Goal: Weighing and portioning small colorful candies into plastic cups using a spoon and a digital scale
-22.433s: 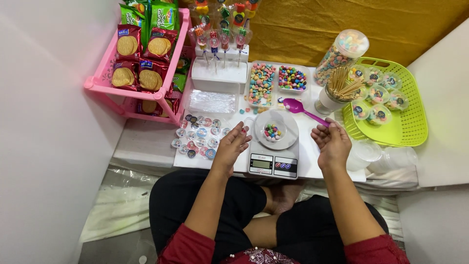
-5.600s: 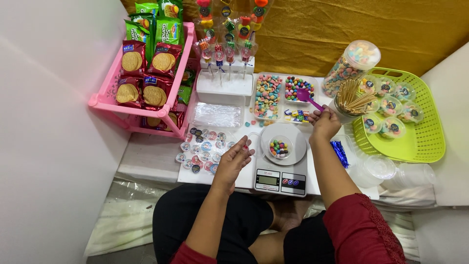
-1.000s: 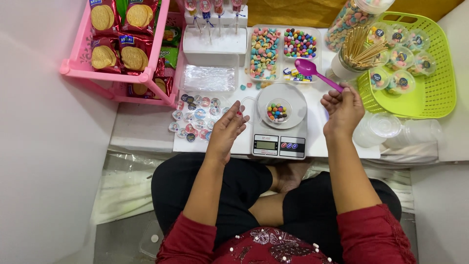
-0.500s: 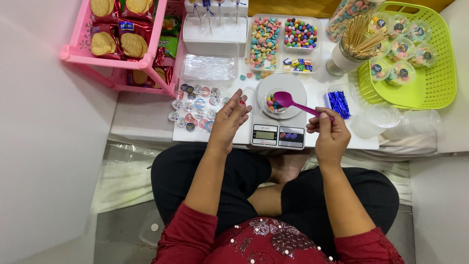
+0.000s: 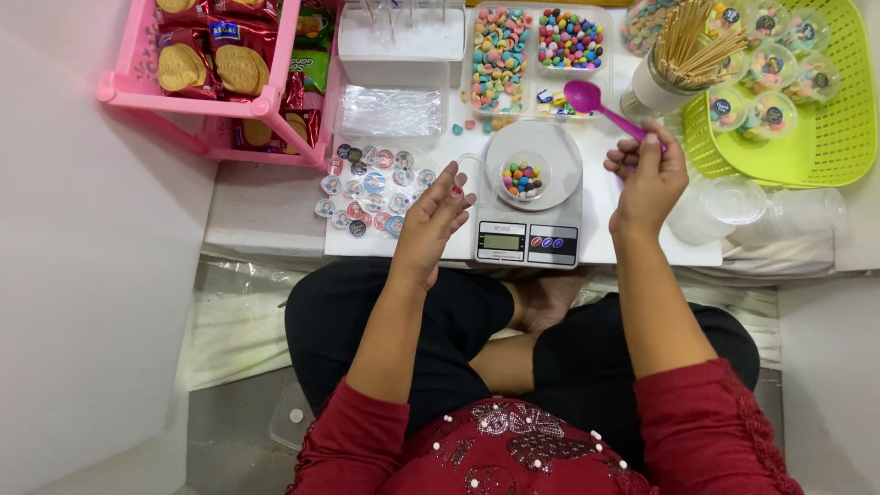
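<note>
Right hand (image 5: 647,174) grip closed on purple spoon (image 5: 600,105); left hand (image 5: 431,223) open, empty

— What did the right hand (image 5: 647,174) hold?
— A purple spoon (image 5: 600,105), its bowl over the candy trays (image 5: 536,46).
— And the left hand (image 5: 433,220)?
— Open, beside the scale (image 5: 529,240) with its candy cup (image 5: 523,176).

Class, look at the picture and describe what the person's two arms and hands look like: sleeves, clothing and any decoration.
Both forearms are bare. Dark red sleeves are pushed up near the elbows, the right one with a lacy edge. The left hand has red-painted nails. No rings or bracelets can be made out on the left or the right hand. The red top carries pearl-like beads and sequins.
</note>
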